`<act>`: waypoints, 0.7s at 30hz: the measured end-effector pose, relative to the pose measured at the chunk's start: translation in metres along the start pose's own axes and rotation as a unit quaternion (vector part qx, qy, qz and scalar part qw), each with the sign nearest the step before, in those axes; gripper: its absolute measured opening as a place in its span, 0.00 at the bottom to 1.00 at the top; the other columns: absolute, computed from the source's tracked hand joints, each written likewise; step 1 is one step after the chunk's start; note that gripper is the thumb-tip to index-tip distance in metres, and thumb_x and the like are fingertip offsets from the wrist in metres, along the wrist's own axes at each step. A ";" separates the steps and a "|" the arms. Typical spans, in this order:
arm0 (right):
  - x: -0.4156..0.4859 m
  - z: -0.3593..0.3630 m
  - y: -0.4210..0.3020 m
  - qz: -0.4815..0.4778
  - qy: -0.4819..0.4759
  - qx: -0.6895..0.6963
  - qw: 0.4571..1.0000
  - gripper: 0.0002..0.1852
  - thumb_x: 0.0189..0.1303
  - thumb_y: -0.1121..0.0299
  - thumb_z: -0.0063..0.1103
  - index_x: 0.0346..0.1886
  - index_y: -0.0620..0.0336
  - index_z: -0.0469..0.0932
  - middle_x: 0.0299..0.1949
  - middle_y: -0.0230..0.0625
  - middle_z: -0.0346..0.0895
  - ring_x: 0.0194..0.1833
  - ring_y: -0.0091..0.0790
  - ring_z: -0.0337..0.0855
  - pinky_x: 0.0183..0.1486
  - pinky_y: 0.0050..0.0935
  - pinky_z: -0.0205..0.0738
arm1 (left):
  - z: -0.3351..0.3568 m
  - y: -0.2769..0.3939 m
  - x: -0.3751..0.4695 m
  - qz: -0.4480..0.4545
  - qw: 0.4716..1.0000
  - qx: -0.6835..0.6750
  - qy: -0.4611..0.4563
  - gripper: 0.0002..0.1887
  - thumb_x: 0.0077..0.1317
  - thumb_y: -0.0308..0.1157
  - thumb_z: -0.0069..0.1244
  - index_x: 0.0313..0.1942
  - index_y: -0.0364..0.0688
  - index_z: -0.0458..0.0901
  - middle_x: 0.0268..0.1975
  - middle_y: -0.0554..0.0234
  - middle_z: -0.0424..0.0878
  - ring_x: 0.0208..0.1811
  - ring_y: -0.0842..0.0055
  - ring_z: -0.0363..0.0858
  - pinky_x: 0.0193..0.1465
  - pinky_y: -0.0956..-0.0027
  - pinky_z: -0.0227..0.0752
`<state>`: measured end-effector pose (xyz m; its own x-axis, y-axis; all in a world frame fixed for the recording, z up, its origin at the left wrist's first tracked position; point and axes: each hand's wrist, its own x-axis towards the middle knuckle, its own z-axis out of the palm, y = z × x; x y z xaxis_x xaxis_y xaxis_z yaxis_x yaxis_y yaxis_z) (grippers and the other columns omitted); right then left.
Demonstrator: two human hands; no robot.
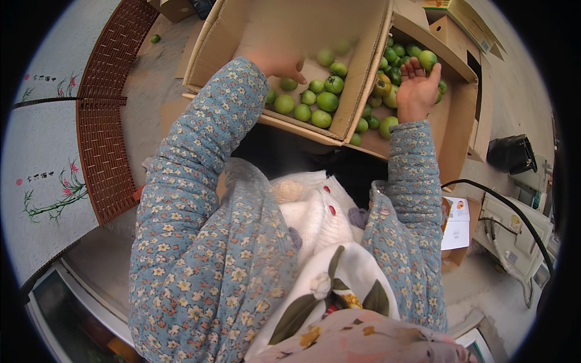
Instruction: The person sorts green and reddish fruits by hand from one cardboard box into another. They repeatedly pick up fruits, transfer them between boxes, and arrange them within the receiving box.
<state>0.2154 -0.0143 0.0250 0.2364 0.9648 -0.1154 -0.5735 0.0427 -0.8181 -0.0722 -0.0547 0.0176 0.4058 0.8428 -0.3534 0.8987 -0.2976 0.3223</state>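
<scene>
My left hand reaches over the left cardboard box, just above several green tomatoes on its bottom. A blur covers the far part of this hand, so whether it holds anything is hidden. My right hand is palm up over the right cardboard box. Between its thumb and fingers is a pale green tomato. Beneath and left of that hand lie many more tomatoes, mostly green. One tomato there is turning orange.
A lone green tomato rests on the floor beyond a woven brown screen. To the right are a black bag, a pale machine casing with a black cable, and a small carton. More cardboard stands behind the right box.
</scene>
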 end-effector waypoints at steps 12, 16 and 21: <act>-0.015 0.014 -0.005 -0.138 -0.235 -0.198 0.942 0.21 0.65 0.54 0.55 0.53 0.59 0.75 0.34 0.33 0.77 0.36 0.30 0.73 0.43 0.31 0.70 | -0.011 0.010 0.013 0.001 0.937 -0.349 -0.029 0.27 0.61 0.55 0.56 0.42 0.37 0.78 0.38 0.64 0.81 0.38 0.79 0.80 0.43 0.71 0.75; -0.046 0.038 -0.009 -0.400 -0.422 -0.431 0.690 0.22 0.53 0.64 0.67 0.53 0.51 0.78 0.34 0.32 0.77 0.38 0.34 0.75 0.43 0.34 0.70 | -0.016 0.017 0.012 0.071 0.895 -0.440 -0.002 0.26 0.65 0.52 0.54 0.49 0.37 0.78 0.41 0.68 0.80 0.40 0.81 0.79 0.48 0.72 0.74; -0.059 0.047 -0.008 -0.415 -0.449 -0.490 0.621 0.26 0.47 0.65 0.71 0.53 0.49 0.78 0.36 0.33 0.77 0.38 0.39 0.75 0.43 0.35 0.70 | -0.013 0.027 0.003 0.122 0.871 -0.476 -0.020 0.25 0.67 0.49 0.52 0.54 0.37 0.76 0.43 0.67 0.80 0.41 0.81 0.80 0.52 0.72 0.72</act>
<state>0.1693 -0.0598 0.0647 -0.6534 0.4905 0.5766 0.3107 0.8684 -0.3866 -0.0489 -0.0544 0.0372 0.5874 0.7850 -0.1968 0.2483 0.0566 0.9670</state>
